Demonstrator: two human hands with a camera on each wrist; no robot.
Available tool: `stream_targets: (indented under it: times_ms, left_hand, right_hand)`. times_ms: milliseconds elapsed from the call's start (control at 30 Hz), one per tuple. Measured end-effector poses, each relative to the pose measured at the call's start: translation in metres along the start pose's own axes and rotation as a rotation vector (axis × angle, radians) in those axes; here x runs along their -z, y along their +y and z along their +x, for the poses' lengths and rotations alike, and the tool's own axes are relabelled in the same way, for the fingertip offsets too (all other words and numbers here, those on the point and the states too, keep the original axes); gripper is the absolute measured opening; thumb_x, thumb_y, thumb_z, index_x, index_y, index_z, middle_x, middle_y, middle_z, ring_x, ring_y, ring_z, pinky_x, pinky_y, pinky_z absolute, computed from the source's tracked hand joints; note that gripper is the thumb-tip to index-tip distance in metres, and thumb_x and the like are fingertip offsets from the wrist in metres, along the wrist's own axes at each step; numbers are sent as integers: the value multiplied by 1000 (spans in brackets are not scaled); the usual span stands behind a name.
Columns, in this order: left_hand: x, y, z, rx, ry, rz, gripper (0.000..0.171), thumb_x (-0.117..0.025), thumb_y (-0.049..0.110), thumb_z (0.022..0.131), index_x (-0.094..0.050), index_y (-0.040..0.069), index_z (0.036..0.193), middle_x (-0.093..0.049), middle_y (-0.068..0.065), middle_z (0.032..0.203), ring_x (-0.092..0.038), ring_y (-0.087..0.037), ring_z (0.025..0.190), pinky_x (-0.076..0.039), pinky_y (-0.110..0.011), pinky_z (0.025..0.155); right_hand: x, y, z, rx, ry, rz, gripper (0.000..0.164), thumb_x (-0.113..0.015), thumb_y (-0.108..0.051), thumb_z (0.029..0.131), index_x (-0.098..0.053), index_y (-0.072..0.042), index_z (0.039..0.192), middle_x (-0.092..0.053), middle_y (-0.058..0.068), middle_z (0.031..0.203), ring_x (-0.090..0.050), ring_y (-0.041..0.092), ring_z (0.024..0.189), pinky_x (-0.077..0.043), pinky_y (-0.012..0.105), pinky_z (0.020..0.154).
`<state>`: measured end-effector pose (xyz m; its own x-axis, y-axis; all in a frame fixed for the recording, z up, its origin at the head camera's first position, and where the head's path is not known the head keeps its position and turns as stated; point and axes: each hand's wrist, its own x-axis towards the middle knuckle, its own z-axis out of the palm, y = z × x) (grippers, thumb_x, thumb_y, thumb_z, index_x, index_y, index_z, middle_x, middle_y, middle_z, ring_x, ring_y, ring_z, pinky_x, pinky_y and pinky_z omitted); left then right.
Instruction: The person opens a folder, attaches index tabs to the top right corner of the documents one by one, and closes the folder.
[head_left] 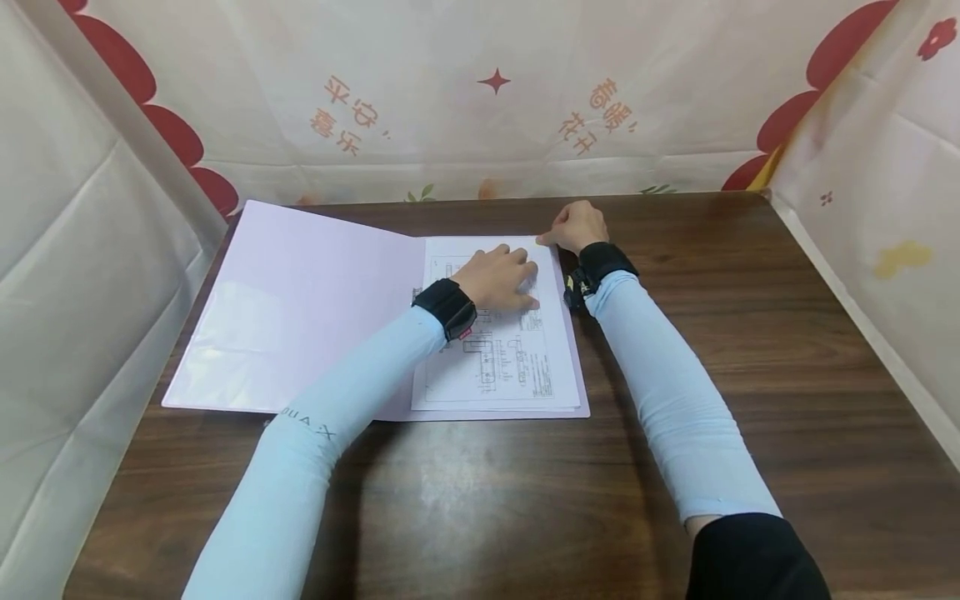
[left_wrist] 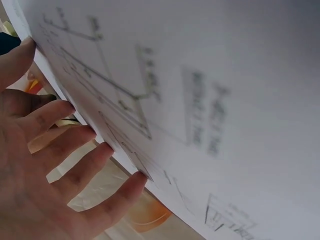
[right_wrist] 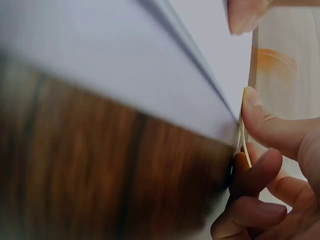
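A pale lilac folder (head_left: 315, 292) lies open on the table, its cover spread to the left. White sheets (head_left: 450, 379) printed with technical drawings lie on its right side. Across their upper part rests my left hand (head_left: 497, 277), palm down, with extended fingers touching the paper in the left wrist view. My right hand (head_left: 579, 225) is at the top right corner of the sheets. In the right wrist view, its thumb and fingers pinch a thin yellow strip (right_wrist: 244, 137) at the paper's edge; its exact kind cannot be told.
The dark wooden table (head_left: 465, 508) extends in front and to the right of the folder. A pale printed cloth (head_left: 495, 125) hangs behind the table and along both sides. Black straps (head_left: 606, 262) circle the wrists over light blue sleeves.
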<state>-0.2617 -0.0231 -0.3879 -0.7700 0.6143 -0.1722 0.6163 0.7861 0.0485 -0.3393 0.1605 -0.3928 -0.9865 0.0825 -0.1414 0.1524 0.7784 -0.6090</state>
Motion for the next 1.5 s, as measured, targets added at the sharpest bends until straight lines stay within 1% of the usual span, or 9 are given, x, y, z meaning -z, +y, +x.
stream_targets:
  times_ms: [167,333,533,800,900,1000,1133,1267,1500]
  left_hand:
    - [-1,2,3,-9,2,6,68,-57,62,99,-50,20,151,-52,-6,151,-50,-26,126,-52,-49,104]
    - [-1,3,2,3,-7,-7,67,-58,61,98,-51,21,151,-52,-5,150,-50,-26,126,-51,-50,104]
    - [-6,5,1,-1,-20,-48,71,-57,60,99,-43,18,155,-49,-7,155,-49,-28,132,-47,-53,109]
    - [-9,9,-6,-1,-2,-1,66,-56,54,102,-44,13,152,-51,-11,148,-53,-30,127,-50,-52,107]
    - [-9,15,-10,-6,20,18,62,-57,50,103,-48,13,151,-50,-13,150,-53,-31,131,-49,-53,109]
    - [-7,23,-16,-17,39,41,61,-60,48,102,-50,12,151,-50,-14,153,-52,-33,135,-49,-53,110]
    - [-4,32,-34,-34,37,65,61,-64,49,100,-55,12,147,-55,-14,149,-56,-32,133,-51,-51,107]
    - [-6,34,-66,-50,53,50,58,-68,50,97,-62,12,140,-61,-12,141,-61,-30,124,-55,-48,101]
    - [-21,30,-123,-90,126,42,57,-68,52,96,-62,14,138,-61,-11,141,-63,-29,123,-57,-44,96]
  right_hand:
    - [7,14,3,-22,27,-18,38,-82,-27,89,-69,-2,116,-64,16,122,-55,32,108,-48,44,92]
    - [9,20,3,15,37,-45,42,-81,-26,89,-66,-2,121,-64,19,126,-55,36,114,-47,50,99]
    - [18,26,-9,56,1,48,41,-74,-17,94,-63,-5,131,-60,19,137,-54,37,121,-47,52,102]
    - [22,30,-57,244,-127,98,23,-65,-17,101,-67,-6,121,-67,15,116,-68,31,99,-53,37,79]
    - [19,31,-77,328,-161,65,19,-68,-13,99,-70,-5,116,-69,15,110,-68,31,94,-53,37,75]
    - [17,33,-94,441,-174,-26,20,-73,-10,94,-72,-5,114,-72,14,111,-66,30,97,-53,40,79]
    - [16,37,-114,605,-212,-160,32,-83,-12,86,-73,-7,116,-73,14,119,-66,31,108,-53,47,91]
    - [17,43,-134,729,-279,-247,49,-92,-22,78,-73,-8,121,-66,16,135,-59,36,125,-49,55,105]
    - [13,51,-156,737,-333,-359,77,-97,-43,64,-71,-18,132,-57,14,149,-49,36,133,-46,56,109]
